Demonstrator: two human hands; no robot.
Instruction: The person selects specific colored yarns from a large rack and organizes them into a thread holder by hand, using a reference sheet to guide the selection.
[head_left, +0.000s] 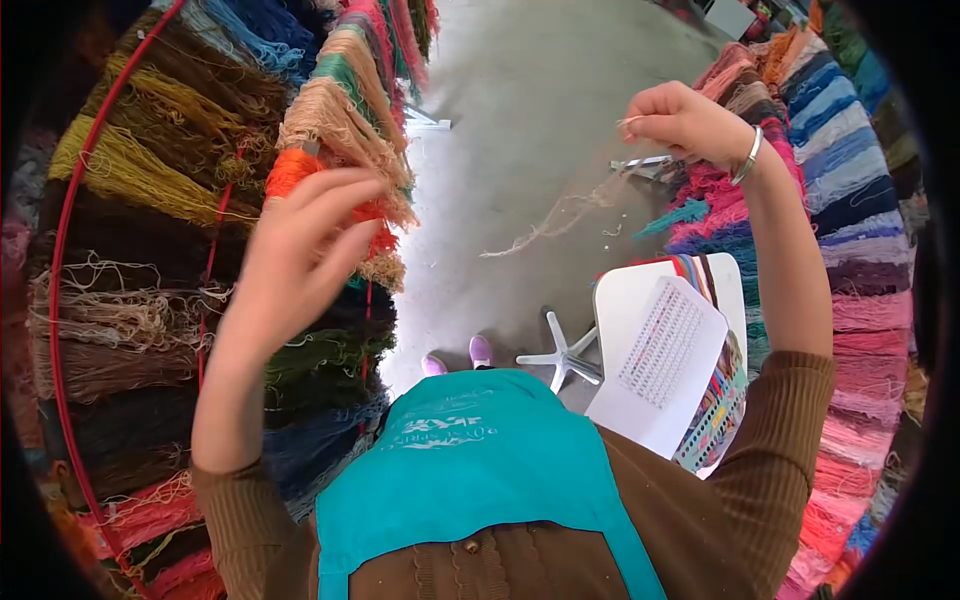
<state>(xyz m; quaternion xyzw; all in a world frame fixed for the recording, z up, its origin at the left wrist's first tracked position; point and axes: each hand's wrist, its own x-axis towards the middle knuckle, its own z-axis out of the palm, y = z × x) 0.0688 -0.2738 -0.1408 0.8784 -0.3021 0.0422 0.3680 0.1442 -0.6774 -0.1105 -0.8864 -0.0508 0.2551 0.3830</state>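
Note:
My right hand (688, 122), with a metal bangle at the wrist, is raised at the upper right, thumb and forefinger pinched together. From this pinch trails a loose wisp of thin pale threads (568, 210), hanging over the aisle floor. On the other side my left hand (305, 240) is slightly blurred, its fingers stretched out and apart with nothing seen between them. It overlaps a bright orange yarn hank (291, 172) on the left rack. Just above it hangs a beige yarn hank (335, 118), loose strands drooping at its end.
Yarn hanks in many colours line both sides, including mustard ones (135, 165) left and pink ones (865, 345) right. A red cord (66, 260) curves down the left rack. A white seat (625, 290) carries a printed sheet (668, 350); a white star-shaped base (560, 358) stands below.

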